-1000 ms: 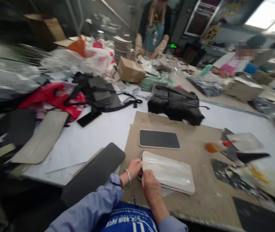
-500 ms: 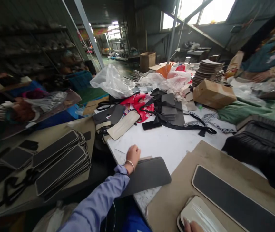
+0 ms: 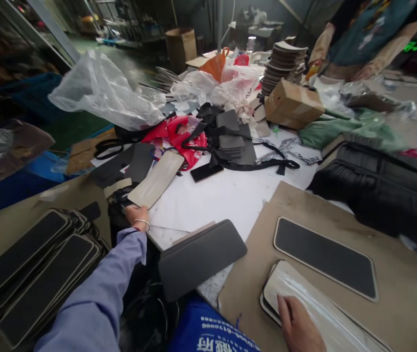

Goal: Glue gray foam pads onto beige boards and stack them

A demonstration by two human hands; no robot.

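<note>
My left hand (image 3: 137, 215) reaches out in a blue sleeve, fingers closed on the near corner of a long beige panel (image 3: 159, 180) at the left edge of the white table (image 3: 226, 198). Below it, a small stack of dark grey panels (image 3: 203, 259) overhangs the table edge. My right hand (image 3: 299, 322) rests on the glossy top of a beige panel (image 3: 327, 313), its fingers lying on the surface. That panel is on top of others, on brown cardboard (image 3: 245, 274). Just beyond lies a dark panel with a pale rim (image 3: 325, 256).
Piles of dark rimmed panels (image 3: 50, 288) lie on the left. A phone (image 3: 207, 172), black straps, a red bag (image 3: 179, 134) and clear plastic (image 3: 109, 93) spread across the back. A carton (image 3: 294, 104) and a black bundle (image 3: 380, 181) stand right. Another person (image 3: 365, 44) stands beyond.
My left hand has left the dark grey panels and moved forward and left to the beige panel's corner. More of my right hand shows on its panel. The view has shifted right and down.
</note>
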